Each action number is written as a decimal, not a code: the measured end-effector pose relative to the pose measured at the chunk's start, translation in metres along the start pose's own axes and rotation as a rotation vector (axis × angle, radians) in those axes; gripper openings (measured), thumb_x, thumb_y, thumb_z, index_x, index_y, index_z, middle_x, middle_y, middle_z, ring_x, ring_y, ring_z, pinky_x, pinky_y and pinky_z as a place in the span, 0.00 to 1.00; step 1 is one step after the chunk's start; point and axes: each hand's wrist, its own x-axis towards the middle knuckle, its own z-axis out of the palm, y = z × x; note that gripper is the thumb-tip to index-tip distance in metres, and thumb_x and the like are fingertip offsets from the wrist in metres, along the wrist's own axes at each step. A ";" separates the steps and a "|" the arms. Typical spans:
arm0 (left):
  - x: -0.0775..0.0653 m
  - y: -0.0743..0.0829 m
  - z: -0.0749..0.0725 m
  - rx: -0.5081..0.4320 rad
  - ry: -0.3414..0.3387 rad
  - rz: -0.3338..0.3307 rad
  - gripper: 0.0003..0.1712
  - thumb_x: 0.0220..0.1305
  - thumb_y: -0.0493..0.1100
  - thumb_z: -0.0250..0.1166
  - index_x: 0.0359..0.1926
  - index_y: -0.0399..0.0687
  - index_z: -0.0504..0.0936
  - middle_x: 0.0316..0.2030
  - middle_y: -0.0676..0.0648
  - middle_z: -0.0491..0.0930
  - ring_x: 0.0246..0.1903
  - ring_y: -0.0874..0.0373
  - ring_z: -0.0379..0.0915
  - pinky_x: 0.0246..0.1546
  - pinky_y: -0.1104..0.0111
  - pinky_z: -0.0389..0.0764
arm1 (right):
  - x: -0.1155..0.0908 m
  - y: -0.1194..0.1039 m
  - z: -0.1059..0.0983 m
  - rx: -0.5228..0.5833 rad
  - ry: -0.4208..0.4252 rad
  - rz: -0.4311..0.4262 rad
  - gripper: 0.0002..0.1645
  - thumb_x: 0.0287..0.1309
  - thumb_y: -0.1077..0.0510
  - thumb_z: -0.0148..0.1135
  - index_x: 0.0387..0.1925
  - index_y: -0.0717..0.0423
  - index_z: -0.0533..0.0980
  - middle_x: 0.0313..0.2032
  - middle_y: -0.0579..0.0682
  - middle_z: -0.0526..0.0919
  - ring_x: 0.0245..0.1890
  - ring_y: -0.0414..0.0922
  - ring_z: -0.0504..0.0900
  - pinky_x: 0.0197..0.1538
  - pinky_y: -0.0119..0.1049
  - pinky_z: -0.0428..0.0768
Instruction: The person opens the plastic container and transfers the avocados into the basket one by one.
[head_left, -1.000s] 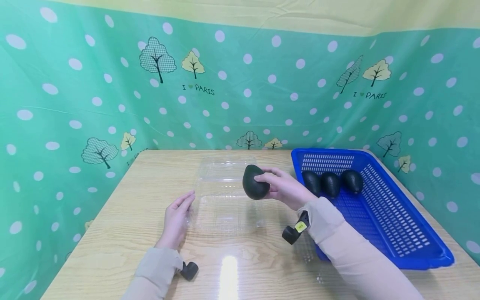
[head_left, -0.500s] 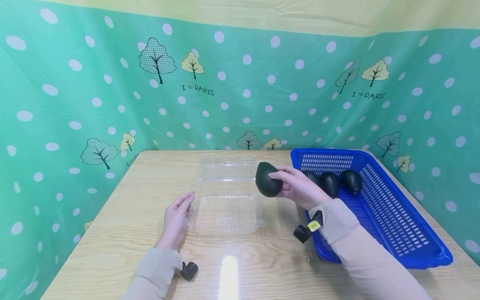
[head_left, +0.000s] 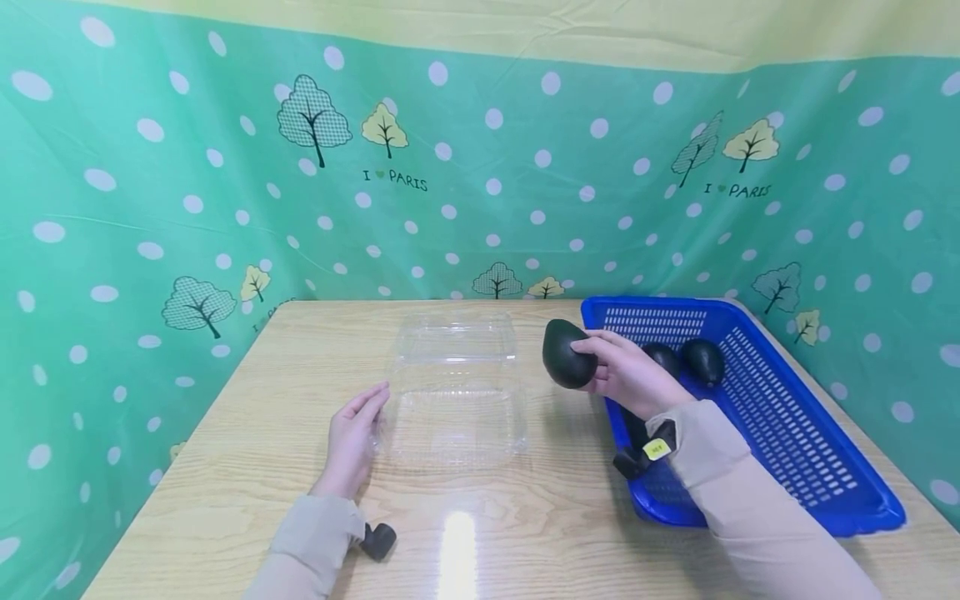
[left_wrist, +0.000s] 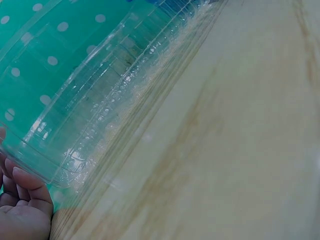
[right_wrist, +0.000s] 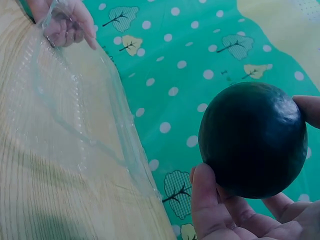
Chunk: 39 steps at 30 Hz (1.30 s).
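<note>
My right hand [head_left: 626,371] holds a dark green-black avocado [head_left: 568,354] between thumb and fingers. It hangs above the table, between the clear plastic container and the left rim of the blue basket. In the right wrist view the avocado [right_wrist: 252,140] looks round, with fingers beneath it and a fingertip on its far side. My left hand [head_left: 354,433] rests on the table against the left side of the clear clamshell container [head_left: 457,425]. Its loosely bent fingers [left_wrist: 31,186] touch the container's rim [left_wrist: 30,155]. The container's lid [head_left: 457,336] lies folded back, away from me.
The blue perforated basket [head_left: 772,417] stands on the right of the wooden table [head_left: 285,358]. Avocados [head_left: 702,362] lie at its far end, partly hidden by the right hand and arm. A patterned green curtain [head_left: 480,208] hangs behind the table.
My right hand has moved right with the avocado, from above the container's right side to beside the basket's rim. The left hand and the container have stayed put.
</note>
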 end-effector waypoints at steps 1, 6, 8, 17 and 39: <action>0.000 0.000 0.000 -0.003 0.003 0.002 0.28 0.68 0.52 0.64 0.65 0.45 0.74 0.59 0.55 0.73 0.48 0.68 0.69 0.50 0.81 0.75 | -0.001 0.000 -0.002 0.004 -0.002 -0.002 0.20 0.70 0.52 0.54 0.58 0.55 0.64 0.52 0.50 0.74 0.43 0.42 0.81 0.47 0.33 0.81; 0.000 0.002 0.002 -0.019 0.009 0.004 0.28 0.68 0.51 0.64 0.65 0.46 0.74 0.52 0.60 0.75 0.42 0.67 0.69 0.48 0.80 0.75 | -0.005 -0.002 -0.013 0.017 -0.016 -0.028 0.23 0.72 0.51 0.52 0.62 0.53 0.62 0.51 0.46 0.76 0.43 0.41 0.81 0.49 0.33 0.81; 0.000 0.002 0.002 -0.018 0.004 0.002 0.28 0.69 0.50 0.63 0.65 0.45 0.73 0.52 0.61 0.76 0.43 0.67 0.69 0.49 0.80 0.75 | -0.006 -0.001 -0.017 0.028 -0.023 -0.042 0.23 0.72 0.52 0.51 0.63 0.53 0.61 0.50 0.45 0.77 0.42 0.40 0.82 0.48 0.33 0.81; 0.000 0.002 0.003 -0.009 0.002 -0.003 0.28 0.69 0.51 0.63 0.65 0.45 0.73 0.48 0.62 0.75 0.44 0.66 0.69 0.49 0.80 0.75 | -0.009 0.000 -0.032 0.068 0.001 -0.052 0.19 0.72 0.51 0.52 0.60 0.50 0.63 0.50 0.43 0.78 0.44 0.40 0.81 0.50 0.33 0.82; -0.002 0.000 0.000 -0.014 0.004 -0.008 0.29 0.69 0.51 0.63 0.66 0.44 0.73 0.42 0.63 0.74 0.39 0.68 0.69 0.42 0.81 0.75 | -0.022 0.017 -0.082 -0.012 0.124 -0.068 0.21 0.71 0.51 0.55 0.58 0.51 0.61 0.47 0.41 0.77 0.38 0.38 0.83 0.46 0.33 0.84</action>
